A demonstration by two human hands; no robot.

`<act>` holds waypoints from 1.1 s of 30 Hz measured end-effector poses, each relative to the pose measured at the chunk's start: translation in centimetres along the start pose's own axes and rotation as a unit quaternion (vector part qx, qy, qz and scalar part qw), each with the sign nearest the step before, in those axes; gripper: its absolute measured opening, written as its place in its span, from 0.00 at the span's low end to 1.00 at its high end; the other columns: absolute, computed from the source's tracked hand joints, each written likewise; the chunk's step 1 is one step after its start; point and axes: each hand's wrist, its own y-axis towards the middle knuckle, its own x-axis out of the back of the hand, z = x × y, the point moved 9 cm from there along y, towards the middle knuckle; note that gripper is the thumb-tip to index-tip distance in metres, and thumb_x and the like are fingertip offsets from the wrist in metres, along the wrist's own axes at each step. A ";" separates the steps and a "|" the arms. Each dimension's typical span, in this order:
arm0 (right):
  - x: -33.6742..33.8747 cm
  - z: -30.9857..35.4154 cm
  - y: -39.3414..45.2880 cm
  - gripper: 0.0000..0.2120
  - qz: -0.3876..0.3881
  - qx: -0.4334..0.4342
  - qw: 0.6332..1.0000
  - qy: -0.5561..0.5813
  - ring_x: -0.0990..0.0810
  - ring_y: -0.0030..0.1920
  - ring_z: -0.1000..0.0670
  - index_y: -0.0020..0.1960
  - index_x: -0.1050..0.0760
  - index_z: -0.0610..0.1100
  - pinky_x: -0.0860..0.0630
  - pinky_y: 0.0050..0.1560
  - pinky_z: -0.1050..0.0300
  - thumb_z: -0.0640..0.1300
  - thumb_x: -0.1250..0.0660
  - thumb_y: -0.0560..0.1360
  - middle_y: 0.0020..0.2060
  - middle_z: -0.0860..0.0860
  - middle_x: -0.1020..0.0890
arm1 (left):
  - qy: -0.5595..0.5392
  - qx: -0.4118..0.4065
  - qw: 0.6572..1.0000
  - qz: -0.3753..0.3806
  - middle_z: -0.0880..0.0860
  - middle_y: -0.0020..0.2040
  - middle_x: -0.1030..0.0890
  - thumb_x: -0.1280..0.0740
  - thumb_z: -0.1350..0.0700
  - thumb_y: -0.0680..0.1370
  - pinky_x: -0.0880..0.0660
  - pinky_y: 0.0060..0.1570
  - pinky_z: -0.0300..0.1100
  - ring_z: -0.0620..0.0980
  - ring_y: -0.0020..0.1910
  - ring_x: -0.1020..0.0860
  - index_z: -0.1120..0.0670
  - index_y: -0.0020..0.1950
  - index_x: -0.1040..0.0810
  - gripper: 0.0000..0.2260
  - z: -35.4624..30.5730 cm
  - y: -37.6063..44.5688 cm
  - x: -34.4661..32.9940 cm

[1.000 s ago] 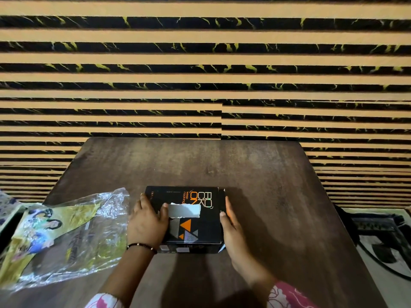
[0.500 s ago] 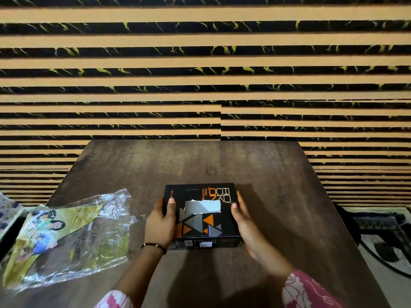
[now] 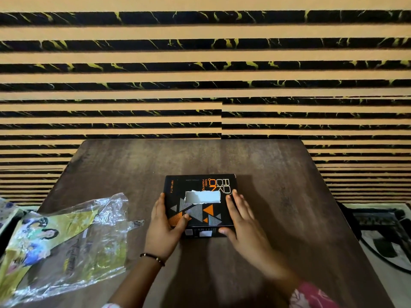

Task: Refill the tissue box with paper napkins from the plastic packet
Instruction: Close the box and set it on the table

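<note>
A black tissue box (image 3: 198,185) with orange and grey triangles lies flat at the middle of the brown table (image 3: 133,165). White napkin paper (image 3: 202,197) shows through the torn slot in its top. My left hand (image 3: 162,227) grips the box's left side, thumb laid over the top near the front corner. Along the right side lies my right hand (image 3: 242,221), fingers fairly straight and thumb at the front right corner. The crumpled clear plastic packet (image 3: 66,245) with a yellow-green print lies flat on the table's left part, apart from the box.
A wall of orange and black stripes (image 3: 200,74) stands right behind the table's far edge. Right of the table, lower down, is a patterned surface with dark cords (image 3: 382,236). Some printed material (image 3: 6,210) shows at the far left edge.
Both hands slid the box to the right, away from the plastic packet. My left thumb has moved from the slot to the box's front left corner.
</note>
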 end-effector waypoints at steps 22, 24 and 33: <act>3.3 -4.0 19.6 0.39 0.018 -0.062 0.994 -0.089 0.60 0.77 0.51 0.76 0.61 0.50 0.57 0.75 0.49 0.56 0.39 0.76 0.77 0.53 0.61 | 0.006 0.005 0.998 0.068 0.57 0.73 0.38 0.33 0.46 0.74 0.32 0.67 0.51 0.55 0.69 0.34 0.52 0.77 0.54 0.40 -1.7 20.9 -4.0; 3.5 -4.3 20.5 0.39 0.026 -0.069 0.993 -0.095 0.60 0.77 0.51 0.76 0.61 0.52 0.58 0.75 0.48 0.56 0.40 0.76 0.76 0.54 0.62 | 0.009 0.003 0.998 0.067 0.57 0.73 0.39 0.33 0.46 0.74 0.33 0.67 0.50 0.55 0.70 0.35 0.52 0.77 0.54 0.40 -1.9 21.7 -4.2; 3.9 -4.5 21.5 0.35 0.009 -0.128 0.990 -0.065 0.56 0.77 0.48 0.74 0.60 0.62 0.49 0.74 0.44 0.44 0.41 0.78 0.76 0.56 0.62 | -0.002 -0.001 0.997 0.078 0.57 0.75 0.43 0.34 0.46 0.75 0.32 0.66 0.49 0.55 0.69 0.33 0.52 0.77 0.56 0.39 -2.4 23.6 -5.1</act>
